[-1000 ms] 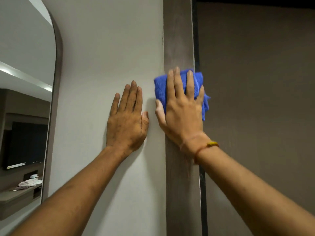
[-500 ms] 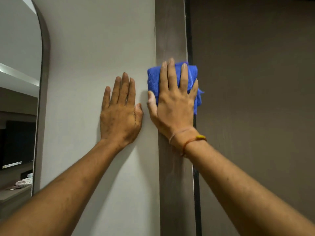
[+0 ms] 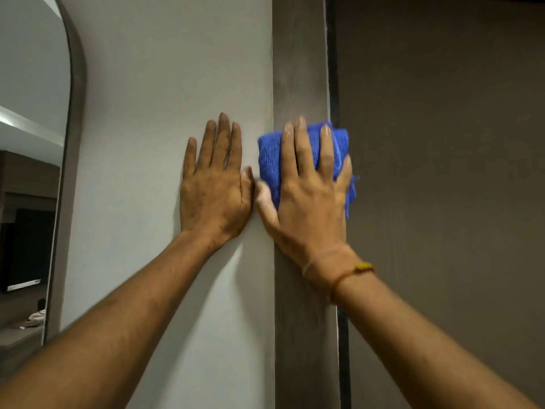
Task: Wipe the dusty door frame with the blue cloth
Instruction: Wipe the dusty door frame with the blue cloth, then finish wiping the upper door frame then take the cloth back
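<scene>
The door frame [image 3: 300, 69] is a vertical brown wooden strip running top to bottom in the middle of the head view. My right hand [image 3: 309, 202] lies flat on it with fingers spread, pressing a folded blue cloth [image 3: 269, 160] against the wood; the cloth sticks out above and beside the fingers. My left hand [image 3: 213, 187] rests flat and empty on the pale wall [image 3: 165, 84] just left of the frame, its thumb almost touching the right thumb.
A dark door [image 3: 442, 172] fills the right side, with a black gap [image 3: 332, 69] between it and the frame. An arched mirror [image 3: 32, 172] with a grey rim hangs at the far left, reflecting a room.
The right hand and the cloth have slid slightly along the frame, ending closer to the left hand. The view has shifted a little. The left hand stays flat on the wall.
</scene>
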Motion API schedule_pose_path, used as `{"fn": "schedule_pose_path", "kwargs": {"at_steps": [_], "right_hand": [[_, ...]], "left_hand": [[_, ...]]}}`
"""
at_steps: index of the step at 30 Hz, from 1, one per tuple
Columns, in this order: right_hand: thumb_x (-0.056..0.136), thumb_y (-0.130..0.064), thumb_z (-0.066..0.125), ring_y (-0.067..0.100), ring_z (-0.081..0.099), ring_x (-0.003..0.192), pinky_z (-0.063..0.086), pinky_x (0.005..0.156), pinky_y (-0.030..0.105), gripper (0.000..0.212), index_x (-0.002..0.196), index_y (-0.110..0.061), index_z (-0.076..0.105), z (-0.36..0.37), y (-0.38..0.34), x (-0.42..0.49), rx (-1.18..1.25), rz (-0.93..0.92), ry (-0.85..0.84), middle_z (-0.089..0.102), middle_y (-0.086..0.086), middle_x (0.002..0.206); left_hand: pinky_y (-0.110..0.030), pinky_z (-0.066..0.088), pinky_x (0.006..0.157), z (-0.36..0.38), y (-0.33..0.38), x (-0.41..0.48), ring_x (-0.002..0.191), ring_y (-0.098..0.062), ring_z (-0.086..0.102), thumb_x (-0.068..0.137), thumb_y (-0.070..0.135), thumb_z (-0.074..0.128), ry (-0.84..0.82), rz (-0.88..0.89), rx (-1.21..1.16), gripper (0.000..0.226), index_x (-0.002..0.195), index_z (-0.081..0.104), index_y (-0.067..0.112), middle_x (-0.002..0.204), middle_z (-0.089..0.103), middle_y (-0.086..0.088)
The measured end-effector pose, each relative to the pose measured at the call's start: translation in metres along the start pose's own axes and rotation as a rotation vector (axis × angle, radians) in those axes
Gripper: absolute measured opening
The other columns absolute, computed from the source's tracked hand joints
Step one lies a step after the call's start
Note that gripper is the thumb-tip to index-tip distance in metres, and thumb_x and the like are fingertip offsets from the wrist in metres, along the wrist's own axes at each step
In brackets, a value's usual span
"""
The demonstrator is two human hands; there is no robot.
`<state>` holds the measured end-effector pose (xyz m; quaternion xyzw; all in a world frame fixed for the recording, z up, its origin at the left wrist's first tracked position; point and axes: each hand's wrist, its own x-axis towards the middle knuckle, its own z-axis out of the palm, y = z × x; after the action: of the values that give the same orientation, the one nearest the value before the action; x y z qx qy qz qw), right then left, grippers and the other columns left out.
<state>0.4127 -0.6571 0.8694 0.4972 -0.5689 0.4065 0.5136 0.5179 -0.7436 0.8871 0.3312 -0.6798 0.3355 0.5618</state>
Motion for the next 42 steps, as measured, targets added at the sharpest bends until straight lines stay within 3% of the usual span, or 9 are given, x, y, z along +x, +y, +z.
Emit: {"fn": "schedule_pose_path", "kwargs": {"at_steps": [5,9,14,17,22,28,31,35,42], "right_hand": [[0.081,-0.048,0.04,0.037,0.014,0.144,0.036,0.1,0.066,0.078,0.147,-0.011,0.02,-0.009,0.007,-0.063,0.038,0.027,-0.127,0.022,0.01,0.157],[0.082,-0.027,0.053,0.028,0.022,0.14,0.024,0.116,0.043,0.071,0.144,-0.006,0.027,-0.028,0.027,-0.11,0.364,0.142,-0.137,0.029,0.011,0.153],[0.081,-0.046,0.04,0.018,0.048,0.125,0.038,0.106,0.034,0.065,0.142,-0.025,0.03,-0.079,0.061,-0.209,0.626,0.64,-0.044,0.045,-0.005,0.14],[0.082,-0.048,0.043,0.015,0.046,0.127,0.039,0.107,0.041,0.065,0.141,-0.024,0.031,-0.115,0.086,-0.268,0.531,0.754,-0.148,0.044,-0.004,0.141],[0.075,-0.025,0.066,0.021,0.031,0.137,0.021,0.112,0.015,0.078,0.141,-0.003,0.03,-0.199,0.146,-0.365,0.227,0.899,-0.395,0.034,0.013,0.146],[0.065,-0.046,0.078,0.012,0.007,0.144,0.019,0.114,0.028,0.124,0.144,-0.033,-0.017,-0.331,0.227,-0.472,0.171,1.493,-0.545,-0.002,-0.007,0.155],[0.068,-0.034,0.077,0.018,0.055,0.121,0.05,0.096,0.032,0.097,0.144,-0.027,0.018,-0.405,0.265,-0.521,0.645,1.929,-0.141,0.046,0.0,0.14],[0.074,-0.02,0.066,0.026,0.072,0.093,0.06,0.069,0.038,0.043,0.115,-0.011,0.059,-0.481,0.323,-0.615,0.71,2.245,0.362,0.074,0.011,0.106],[0.081,-0.021,0.071,0.026,0.065,0.102,0.057,0.085,0.04,0.042,0.116,-0.004,0.054,-0.546,0.414,-0.802,0.026,2.402,0.264,0.064,0.016,0.119]], "left_hand": [[-0.038,-0.001,0.121,-0.006,0.002,-0.018,0.147,-0.021,-0.006,0.093,0.033,0.019,-0.023,-0.019,-0.058,0.062,0.147,-0.003,0.014,0.16,-0.003,-0.008],[-0.035,-0.001,0.121,-0.029,0.024,-0.051,0.147,-0.02,-0.004,0.096,0.02,0.034,-0.141,-0.125,-0.373,0.06,0.148,0.006,0.009,0.16,-0.001,-0.009],[-0.003,0.04,0.089,-0.073,0.113,-0.159,0.101,0.012,0.058,0.087,0.037,0.044,-0.119,-0.313,-0.967,0.032,0.115,0.057,0.031,0.112,0.066,0.018],[0.001,0.043,0.064,-0.086,0.192,-0.223,0.076,0.01,0.064,0.079,0.048,0.06,-0.57,-0.479,-1.287,0.025,0.101,0.058,0.036,0.082,0.07,0.022],[-0.042,0.057,0.081,-0.092,0.317,-0.295,0.084,-0.02,0.07,0.08,0.029,0.068,-1.357,-0.507,-1.45,0.028,0.104,0.061,0.016,0.092,0.072,-0.005],[-0.016,0.051,0.046,-0.117,0.457,-0.374,0.055,-0.007,0.065,0.085,0.006,0.062,-1.889,-0.307,-1.55,0.008,0.091,0.067,0.007,0.068,0.073,-0.002],[-0.018,0.053,0.051,-0.137,0.539,-0.408,0.064,-0.013,0.066,0.086,0.008,0.061,-2.096,-0.252,-1.556,0.011,0.093,0.067,0.012,0.081,0.073,-0.008],[-0.02,0.051,0.047,-0.163,0.664,-0.473,0.06,-0.01,0.068,0.085,0.009,0.062,-2.321,-0.208,-1.443,0.008,0.092,0.058,0.009,0.069,0.074,0.002],[-0.04,0.052,0.07,-0.182,0.843,-0.649,0.092,-0.033,0.064,0.086,0.008,0.061,-2.479,-0.078,-1.147,0.019,0.1,0.052,0.0,0.105,0.065,-0.023]]}}
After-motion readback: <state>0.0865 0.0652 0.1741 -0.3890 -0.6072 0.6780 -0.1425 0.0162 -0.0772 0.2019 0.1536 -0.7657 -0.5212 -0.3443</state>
